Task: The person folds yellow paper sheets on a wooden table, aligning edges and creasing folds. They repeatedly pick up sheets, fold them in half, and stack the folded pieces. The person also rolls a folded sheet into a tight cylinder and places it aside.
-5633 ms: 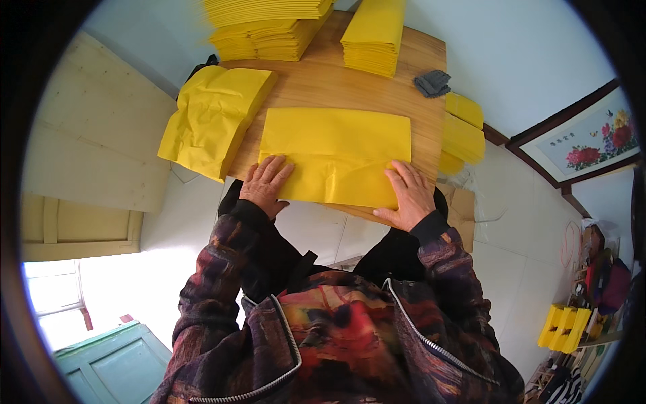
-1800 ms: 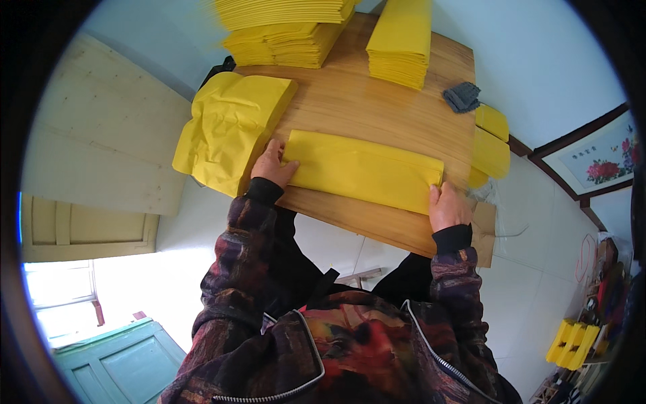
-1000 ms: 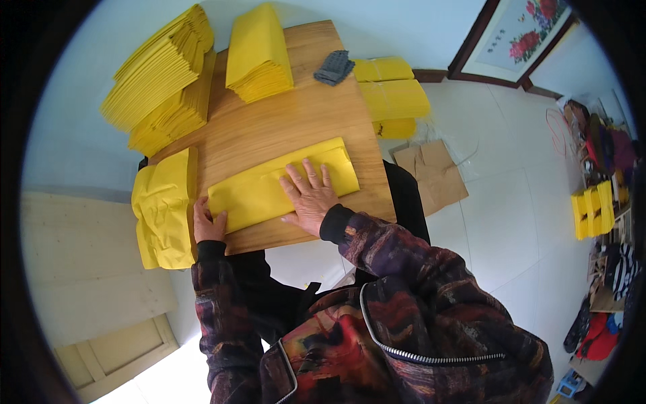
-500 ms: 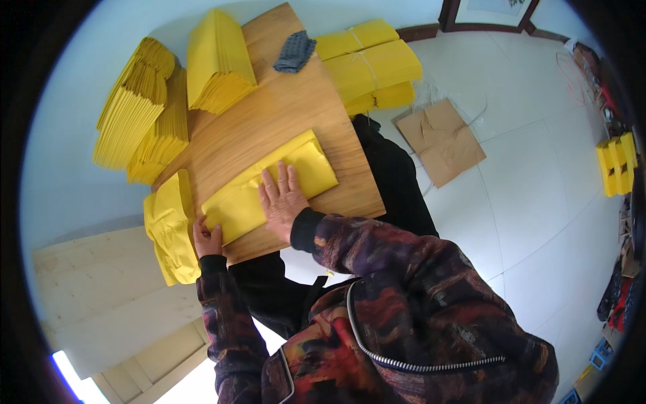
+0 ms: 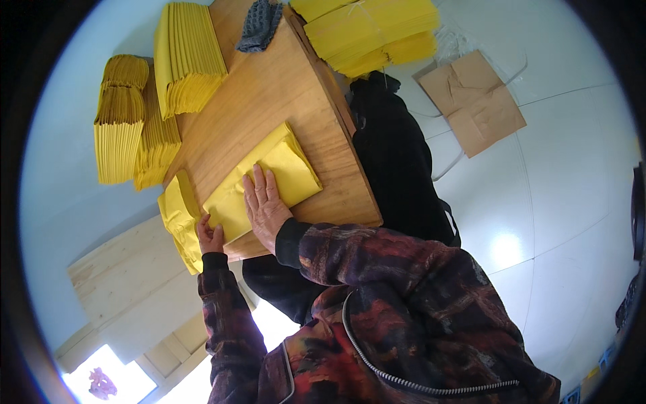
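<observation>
A folded yellow sheet (image 5: pixel 264 180) lies flat on the wooden counter (image 5: pixel 269 101), toward the counter's near edge at about 7 o'clock from its middle. It is pressed down by the right hand (image 5: pixel 264 207), whose grip is spread wide, palm flat and fingers extended along the sheet, holding nothing. The sheet's left end is pinched at its corner by the left hand (image 5: pixel 211 237), whose grip is narrow and closed on the edge there. Just beside that hand, at 9 o'clock, a loose pile of yellow sheets (image 5: pixel 176 221) hangs over the counter's rim.

The step in hand is judged to be the flattening of a fold. For the next move, the crease would have to be run along its whole length while the left corner is kept aligned, so that the layers are not skewed.

Stacks of finished yellow pieces (image 5: pixel 188 57) are set at the far side, at 11 o'clock, with more (image 5: pixel 367 30) at 1 o'clock beyond the counter, and a grey cloth (image 5: pixel 259 25) at 12 o'clock.
</observation>
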A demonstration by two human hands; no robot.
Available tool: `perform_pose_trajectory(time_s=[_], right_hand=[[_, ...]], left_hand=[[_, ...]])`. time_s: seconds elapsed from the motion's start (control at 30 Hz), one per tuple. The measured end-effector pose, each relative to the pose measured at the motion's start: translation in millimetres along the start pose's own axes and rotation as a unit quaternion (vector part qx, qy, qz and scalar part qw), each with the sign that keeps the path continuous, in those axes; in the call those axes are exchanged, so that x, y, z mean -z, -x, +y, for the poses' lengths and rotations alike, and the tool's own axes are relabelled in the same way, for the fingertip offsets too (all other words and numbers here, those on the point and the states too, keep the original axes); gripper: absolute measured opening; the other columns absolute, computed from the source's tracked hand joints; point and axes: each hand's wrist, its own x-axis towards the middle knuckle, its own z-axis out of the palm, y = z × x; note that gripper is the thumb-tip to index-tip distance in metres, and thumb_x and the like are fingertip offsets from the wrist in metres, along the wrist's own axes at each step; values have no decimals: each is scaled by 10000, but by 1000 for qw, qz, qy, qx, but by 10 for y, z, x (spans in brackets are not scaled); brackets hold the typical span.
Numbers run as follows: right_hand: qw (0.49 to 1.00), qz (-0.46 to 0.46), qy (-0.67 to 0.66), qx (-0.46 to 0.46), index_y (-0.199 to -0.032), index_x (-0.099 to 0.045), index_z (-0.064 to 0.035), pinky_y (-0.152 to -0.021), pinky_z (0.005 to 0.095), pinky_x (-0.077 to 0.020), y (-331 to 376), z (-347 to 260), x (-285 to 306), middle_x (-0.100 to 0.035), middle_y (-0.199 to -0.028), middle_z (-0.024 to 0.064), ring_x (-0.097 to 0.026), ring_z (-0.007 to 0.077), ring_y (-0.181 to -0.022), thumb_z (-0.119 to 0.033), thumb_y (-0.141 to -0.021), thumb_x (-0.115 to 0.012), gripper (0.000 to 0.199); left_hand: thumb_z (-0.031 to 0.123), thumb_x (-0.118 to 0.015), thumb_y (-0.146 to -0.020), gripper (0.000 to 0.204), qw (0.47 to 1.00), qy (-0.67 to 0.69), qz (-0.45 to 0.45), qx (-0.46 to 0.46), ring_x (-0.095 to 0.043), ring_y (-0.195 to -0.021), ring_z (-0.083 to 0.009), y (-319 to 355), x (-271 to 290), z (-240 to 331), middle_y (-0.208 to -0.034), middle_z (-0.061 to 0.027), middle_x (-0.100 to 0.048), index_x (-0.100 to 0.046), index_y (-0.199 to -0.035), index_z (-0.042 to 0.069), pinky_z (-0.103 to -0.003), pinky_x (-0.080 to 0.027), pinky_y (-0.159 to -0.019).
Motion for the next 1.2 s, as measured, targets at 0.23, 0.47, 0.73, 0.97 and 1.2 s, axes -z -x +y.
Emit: perform_pose_trajectory(time_s=[0.23, 0.47, 0.73, 0.97, 1.2], right_hand=[[999, 6, -40, 11, -1397, -384, -39, -1067, 667, -85, 10, 39, -5, -233, -1507, 180, -131, 520, -1360, -292, -952, -326, 515], [998, 10, -53, 16, -1405, -376, -51, -1075, 654, -82, 20, 48, -9, -216, -1515, 171, -128, 507, -1366, -298, -955, -319, 516], [907, 277, -291, 129, -1135, -597, 8, -1017, 551, -318, 411, 224, 340, -518, -1247, 202, -364, 380, -1285, -227, -845, -496, 387], [854, 240, -439, 146, -910, -602, -14, -627, 309, -473, 967, 947, 474, -585, -909, 94, -582, 195, -788, -149, -785, -622, 184], [863, 157, -480, 11, -807, -529, 5, -572, 306, -528, 1152, 1523, 330, -600, -1064, 227, -644, 220, -688, -71, -751, -671, 171]], left_hand=[[48, -612, -831, 451, 999, 40, -10, 13, -502, -682, -50, 28, 17, 22, -926, 8, -554, -455, -1252, 91, -185, -419, -596], [42, -605, -835, 464, 998, 64, -20, 5, -523, -704, -52, 40, 20, 23, -983, -2, -583, -436, -1264, 90, -186, -427, -605], [18, -603, -826, 461, 997, 71, -9, 39, -507, -709, -50, -5, 41, -10, -933, 8, -569, -443, -1252, 90, -190, -420, -624], [-3, -582, -824, 458, 997, 70, -24, 13, -506, -781, -67, 76, 19, 91, -1025, 0, -544, -443, -1252, 81, -202, -422, -700], [20, -572, -844, 474, 995, 85, -46, 28, -567, -947, -121, 100, 60, 144, -1078, -51, -585, -399, -1283, 66, -266, -450, -864]])
